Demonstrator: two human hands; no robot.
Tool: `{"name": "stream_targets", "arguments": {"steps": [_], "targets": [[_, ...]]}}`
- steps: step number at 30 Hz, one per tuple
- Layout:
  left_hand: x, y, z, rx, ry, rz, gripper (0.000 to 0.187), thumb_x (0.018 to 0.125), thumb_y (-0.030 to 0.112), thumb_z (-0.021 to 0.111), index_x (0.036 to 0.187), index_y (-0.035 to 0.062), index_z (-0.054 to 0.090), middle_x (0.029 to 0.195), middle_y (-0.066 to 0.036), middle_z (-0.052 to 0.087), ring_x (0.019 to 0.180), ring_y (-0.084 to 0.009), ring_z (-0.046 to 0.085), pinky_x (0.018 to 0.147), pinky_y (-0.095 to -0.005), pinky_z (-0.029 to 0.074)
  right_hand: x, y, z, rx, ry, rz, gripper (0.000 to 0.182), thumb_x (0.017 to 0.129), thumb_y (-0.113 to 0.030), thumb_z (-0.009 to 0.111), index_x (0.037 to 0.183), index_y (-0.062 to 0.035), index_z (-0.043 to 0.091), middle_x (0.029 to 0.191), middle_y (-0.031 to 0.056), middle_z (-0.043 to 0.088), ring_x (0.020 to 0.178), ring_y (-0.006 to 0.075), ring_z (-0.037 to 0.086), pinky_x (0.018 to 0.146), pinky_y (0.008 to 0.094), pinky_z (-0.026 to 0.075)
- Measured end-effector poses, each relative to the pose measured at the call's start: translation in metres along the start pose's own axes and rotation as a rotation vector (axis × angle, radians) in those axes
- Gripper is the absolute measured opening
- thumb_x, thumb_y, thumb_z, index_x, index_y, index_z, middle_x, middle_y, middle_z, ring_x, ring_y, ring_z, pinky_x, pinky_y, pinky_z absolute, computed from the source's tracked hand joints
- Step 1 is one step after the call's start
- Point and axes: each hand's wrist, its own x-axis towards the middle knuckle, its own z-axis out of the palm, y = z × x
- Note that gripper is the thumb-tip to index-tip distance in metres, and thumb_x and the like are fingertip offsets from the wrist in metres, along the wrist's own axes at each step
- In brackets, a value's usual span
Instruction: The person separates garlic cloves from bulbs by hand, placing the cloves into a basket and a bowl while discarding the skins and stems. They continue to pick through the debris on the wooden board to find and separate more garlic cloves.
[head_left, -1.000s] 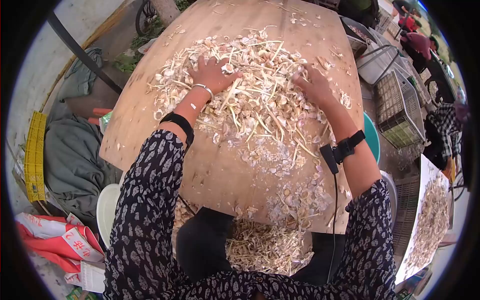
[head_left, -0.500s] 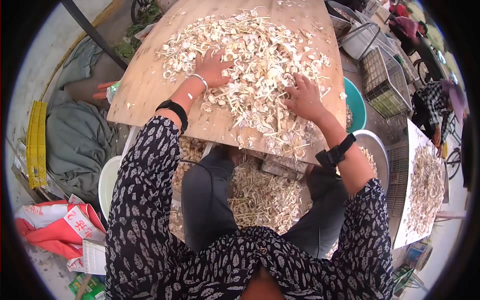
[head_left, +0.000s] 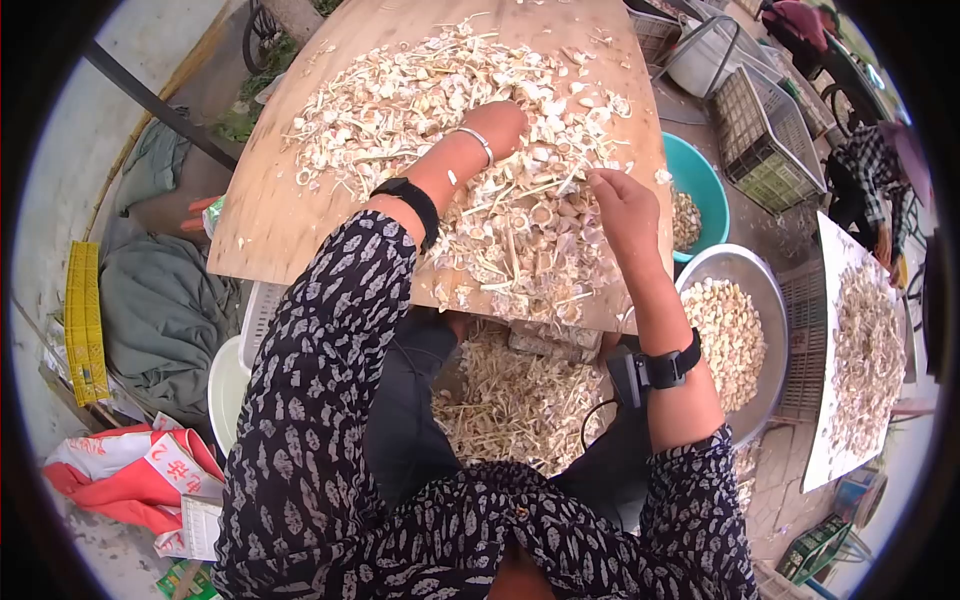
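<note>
A wide heap of garlic skins, stalks and cloves (head_left: 400, 105) covers much of the wooden board (head_left: 270, 230). My left hand (head_left: 497, 127) reaches into the middle of the heap, its fingers curled down among the skins; what they hold, if anything, is hidden. At the heap's right side is my right hand (head_left: 625, 205), thumb and fingertips pinched together at the end of a thin pale piece too small to name. Beside my right forearm sits a metal bowl (head_left: 778, 330) of peeled cloves (head_left: 720, 340).
Right of the board are a teal basin (head_left: 712, 170) with cloves and a plastic crate (head_left: 765, 150). A co-worker in a checked sleeve (head_left: 868, 165) sits by a white board (head_left: 825, 440). Skins (head_left: 520, 400) lie below between my legs. A pale green basin (head_left: 228, 395) stands left.
My left hand has moved right into the heap's middle, its fingers now curled. My right hand has closed from spread fingers to a pinch. The view has shifted, showing more of the metal bowl.
</note>
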Motion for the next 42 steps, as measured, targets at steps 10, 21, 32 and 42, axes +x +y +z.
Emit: {"name": "stream_targets", "arguments": {"steps": [10, 21, 32, 42], "targets": [[-0.042, 0.051, -0.025, -0.469, 0.199, 0.039, 0.026, 0.083, 0.024, 0.06, 0.098, 0.0049, 0.067, 0.089, -0.015, 0.066, 0.084, -0.0315, 0.063, 0.075, -0.0375, 0.049, 0.025, 0.003, 0.008, 0.503, -0.162, 0.238, 0.029, 0.087, -0.021, 0.061, 0.105, 0.0015, 0.065, 0.079, 0.0041, 0.065, 0.065, 0.0093, 0.056, 0.056, 0.0237, 0.044], [-0.132, 0.128, 0.016, -1.604, 0.369, -0.218, 0.01, 0.089, 0.012, 0.059, 0.085, 0.0024, 0.058, 0.074, -0.002, 0.062, 0.068, -0.0065, 0.057, 0.061, -0.0203, 0.044, -0.026, 0.011, -0.002, 0.917, -0.21, 0.471, 0.014, 0.09, -0.016, 0.058, 0.091, -0.003, 0.06, 0.068, 0.0015, 0.057, 0.057, 0.01, 0.052, 0.05, 0.023, 0.045], [-0.109, 0.024, 0.004, -0.272, 0.373, 0.249, 0.032, 0.085, 0.025, 0.061, 0.112, 0.0084, 0.063, 0.12, -0.01, 0.057, 0.115, -0.028, 0.049, 0.096, -0.0351, 0.04, -0.008, 0.024, -0.033, 0.454, -0.1, 0.237, 0.024, 0.094, -0.021, 0.049, 0.105, -0.0005, 0.057, 0.082, 0.0022, 0.058, 0.075, 0.0108, 0.055, 0.067, 0.0244, 0.046], [-0.041, 0.005, -0.01, 0.135, 0.441, 0.151, 0.025, 0.084, 0.029, 0.059, 0.101, 0.0121, 0.066, 0.115, -0.008, 0.058, 0.111, -0.0281, 0.05, 0.094, -0.0409, 0.039, 0.005, 0.004, -0.035, 0.555, -0.159, 0.506, 0.021, 0.087, -0.007, 0.045, 0.104, -0.0043, 0.058, 0.08, -0.0003, 0.052, 0.069, 0.01, 0.051, 0.058, 0.0241, 0.044]]}}
